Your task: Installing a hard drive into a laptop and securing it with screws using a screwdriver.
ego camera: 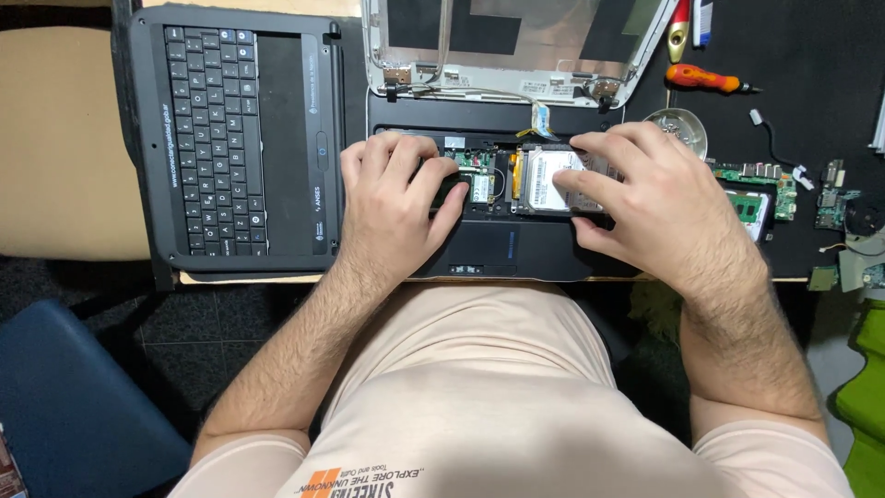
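Both hands, left hand (392, 198), right hand (645, 189), on hard drive (546, 180) in opened laptop base (479, 254)

Work table (74, 138) with black mat (811, 46): contents.
On it lay an opened laptop base (516, 249), its detached grey lid shell (516, 46) behind it, a black keyboard panel (240, 138) at the left, an orange-handled screwdriver (705, 78), a small clear dish (678, 124), a green circuit board (761, 189) and small loose parts (834, 198) at the right.
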